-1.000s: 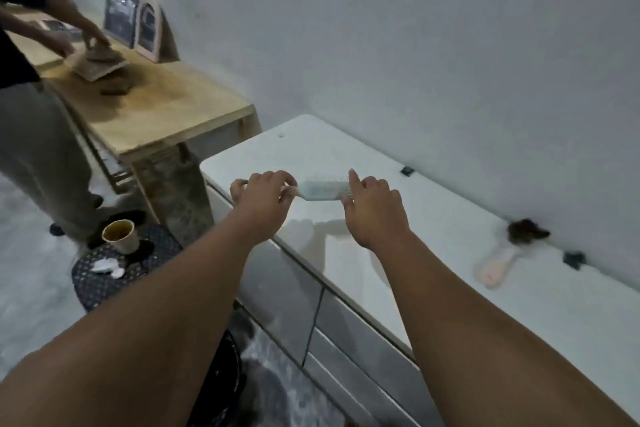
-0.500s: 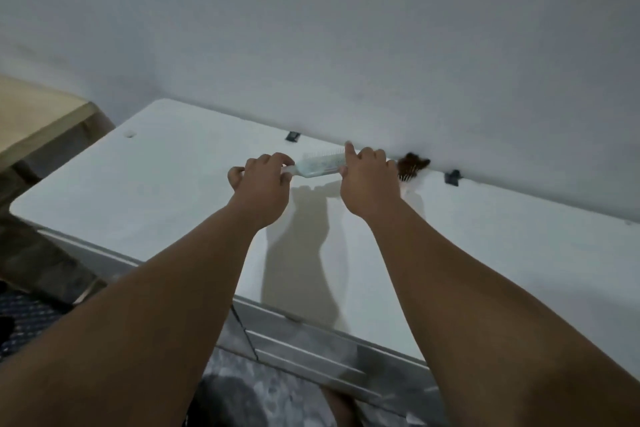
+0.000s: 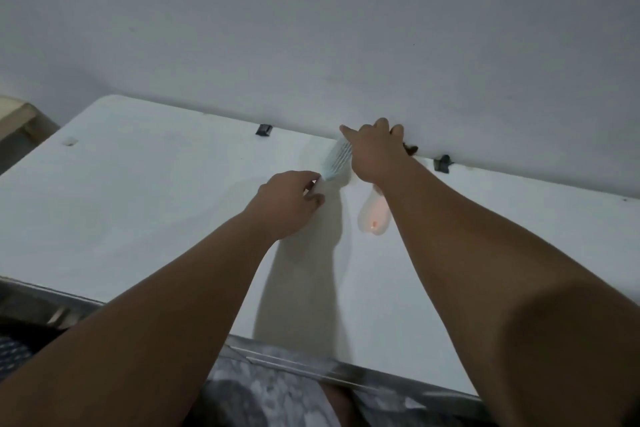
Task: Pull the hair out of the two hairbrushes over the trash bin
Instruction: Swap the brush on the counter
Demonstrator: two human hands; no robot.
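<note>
You are holding the pale blue slotted plastic hairbrush [image 3: 336,160] at frame centre, your left hand [image 3: 289,203] pinching its handle and your right hand [image 3: 375,152] laid over its head, fingers curled. Its long axis is running diagonally, head pointing to the upper right toward the wall. Beneath your right hand the pink-handled hairbrush [image 3: 374,215] is lying on the white bench [image 3: 145,204], handle toward you, a dark hair clump [image 3: 411,148] showing at its far end. I judge you are collecting the second brush; next, carrying both to the bin, which is out of view.
</note>
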